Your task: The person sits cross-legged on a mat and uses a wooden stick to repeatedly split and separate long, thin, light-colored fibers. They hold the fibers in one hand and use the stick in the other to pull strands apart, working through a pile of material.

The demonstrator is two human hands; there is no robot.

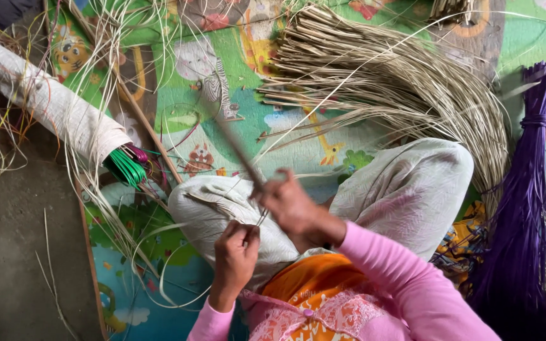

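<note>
the left hand [235, 247] is closed in a pinch on thin pale reed strips [192, 199] lying over the lap; the right hand [287, 203], motion-blurred, is closed around a thin dark stick [235, 148] angled up over the play mat [235, 101]. risk: a strip may split or slip if pulled against the pinch, and the stick may snag loose strands near the dried reed bundle [399, 82].

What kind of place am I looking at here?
Probably a home floor set up for weaving: a colourful play mat, a natural reed bundle, purple dyed strands, both hands on a strip.
</note>
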